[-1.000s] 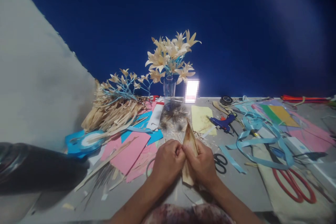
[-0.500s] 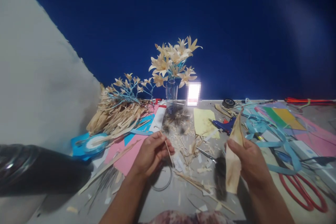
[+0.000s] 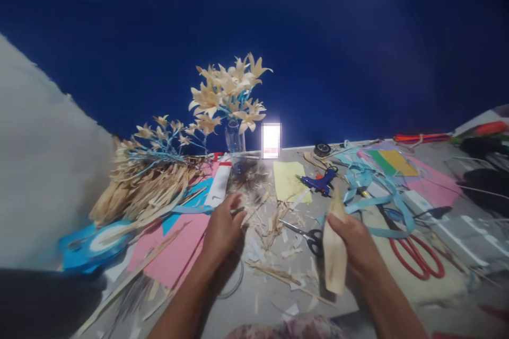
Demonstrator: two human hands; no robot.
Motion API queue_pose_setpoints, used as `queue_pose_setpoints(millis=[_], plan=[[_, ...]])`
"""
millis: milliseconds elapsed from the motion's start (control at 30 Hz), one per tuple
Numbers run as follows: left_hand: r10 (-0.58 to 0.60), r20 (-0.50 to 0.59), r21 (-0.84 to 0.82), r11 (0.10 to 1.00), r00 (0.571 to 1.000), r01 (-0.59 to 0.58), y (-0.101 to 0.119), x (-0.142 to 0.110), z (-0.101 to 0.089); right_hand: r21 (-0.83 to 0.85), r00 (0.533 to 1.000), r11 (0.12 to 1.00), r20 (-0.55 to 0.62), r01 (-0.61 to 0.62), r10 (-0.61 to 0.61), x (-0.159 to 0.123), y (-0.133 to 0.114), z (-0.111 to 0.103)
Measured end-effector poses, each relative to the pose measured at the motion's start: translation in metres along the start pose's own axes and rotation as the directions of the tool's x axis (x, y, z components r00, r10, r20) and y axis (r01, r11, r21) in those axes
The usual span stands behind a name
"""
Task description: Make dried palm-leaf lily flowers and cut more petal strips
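My right hand (image 3: 356, 238) pinches a pale dried corn husk piece (image 3: 335, 254) upright, thumb on its front face. The husk narrows to a tip at the top and broadens towards the bottom. My left hand (image 3: 225, 228) hovers over the scraps with thumb and fingers apart, nothing visible between them. Black-handled scissors (image 3: 306, 235) lie just left of the husk. Beyond it rests a blue glue gun (image 3: 320, 181) beside a yellow paper sheet (image 3: 288, 183). A loop of grey wire (image 3: 235, 286) lies below my left hand.
Cream husk flowers (image 3: 228, 87) stand in a clear vase (image 3: 235, 140) at the back. Left are a husk bundle (image 3: 135, 185), a blue ribbon roll (image 3: 93, 243) and pink paper (image 3: 170, 249). Right are loose light-blue ribbon (image 3: 382, 196) and red-handled scissors (image 3: 417, 259). Husk shreds litter the table (image 3: 274, 296).
The view has turned right, so things sit further left. My left hand's fingers have parted and the thin strip they held no longer shows there. My right hand still holds the husk piece.
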State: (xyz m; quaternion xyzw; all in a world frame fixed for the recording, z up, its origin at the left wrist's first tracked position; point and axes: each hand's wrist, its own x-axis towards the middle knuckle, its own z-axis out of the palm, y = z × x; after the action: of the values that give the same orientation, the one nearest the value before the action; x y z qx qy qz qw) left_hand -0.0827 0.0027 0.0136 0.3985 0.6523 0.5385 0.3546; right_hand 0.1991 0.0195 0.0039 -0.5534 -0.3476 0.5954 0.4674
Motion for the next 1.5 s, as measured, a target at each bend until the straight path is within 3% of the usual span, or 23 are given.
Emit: queue_pose_setpoints(millis=[67, 100, 133, 200, 233, 333, 433, 600, 767, 900, 1000, 1100, 1300, 1400, 1500], plan=[[0.065, -0.004, 0.040, 0.997, 0.998, -0.065, 0.005, -0.010, 0.008, 0.016, 0.995, 1.000, 0.094, 0.025, -0.026, 0.000, 0.004, 0.019], [0.015, 0.067, -0.004, 1.000, 0.998, -0.015, 0.008, -0.018, 0.014, 0.015, 0.990, 0.999, 0.137, 0.039, -0.040, 0.000, 0.006, 0.028], [-0.059, 0.204, -0.093, 0.992, 0.977, 0.079, 0.011, -0.026, 0.020, 0.001, 0.984, 0.998, 0.166, 0.063, -0.062, 0.000, 0.009, 0.038], [-0.152, 0.446, -0.250, 0.925, 0.882, 0.286, 0.014, -0.041, 0.036, -0.071, 0.974, 0.988, 0.189, 0.138, -0.123, -0.001, 0.014, 0.056], [-0.146, 0.498, -0.278, 0.907, 0.855, 0.316, 0.013, -0.047, 0.044, -0.120, 0.967, 0.974, 0.194, 0.191, -0.166, -0.003, 0.017, 0.065], [-0.136, 0.338, -0.388, 0.881, 0.931, 0.269, 0.005, -0.052, 0.063, -0.217, 0.924, 0.907, 0.216, 0.361, -0.316, -0.010, 0.024, 0.086], [-0.149, 0.204, -0.410, 0.885, 0.968, 0.223, -0.005, -0.049, 0.071, -0.217, 0.901, 0.880, 0.202, 0.422, -0.383, -0.016, 0.033, 0.097], [-0.096, 0.165, -0.372, 0.916, 0.982, 0.152, -0.008, -0.051, 0.069, -0.132, 0.953, 0.950, 0.147, 0.284, -0.264, -0.014, 0.038, 0.098], [-0.006, 0.301, -0.280, 0.955, 0.954, 0.095, 0.003, -0.051, 0.063, -0.088, 0.947, 0.955, 0.184, 0.282, -0.263, -0.008, 0.028, 0.096], [-0.017, 0.165, -0.243, 0.968, 0.986, 0.057, 0.005, -0.046, 0.058, 0.059, 0.934, 0.988, 0.324, 0.140, -0.151, -0.009, 0.030, 0.090], [-0.029, 0.105, -0.238, 0.970, 0.994, 0.054, 0.003, -0.042, 0.055, -0.019, 0.869, 0.996, 0.490, 0.085, -0.065, -0.013, 0.036, 0.081], [-0.053, 0.098, -0.230, 0.970, 0.994, 0.075, 0.000, -0.039, 0.051, -0.100, 0.835, 0.989, 0.549, 0.109, -0.036, -0.017, 0.033, 0.072], [-0.046, 0.112, -0.205, 0.976, 0.993, 0.069, -0.002, -0.039, 0.049, -0.353, 0.855, 0.914, 0.519, 0.201, 0.013, -0.027, 0.015, 0.067], [0.046, 0.074, -0.121, 0.992, 0.996, -0.037, -0.002, -0.046, 0.050, -0.453, 0.863, 0.850, 0.505, 0.267, -0.003, -0.029, 0.015, 0.071], [0.172, 0.071, -0.039, 0.985, 0.983, -0.169, -0.001, -0.056, 0.051, -0.513, 0.849, 0.756, 0.518, 0.407, -0.106, -0.028, 0.022, 0.076]])
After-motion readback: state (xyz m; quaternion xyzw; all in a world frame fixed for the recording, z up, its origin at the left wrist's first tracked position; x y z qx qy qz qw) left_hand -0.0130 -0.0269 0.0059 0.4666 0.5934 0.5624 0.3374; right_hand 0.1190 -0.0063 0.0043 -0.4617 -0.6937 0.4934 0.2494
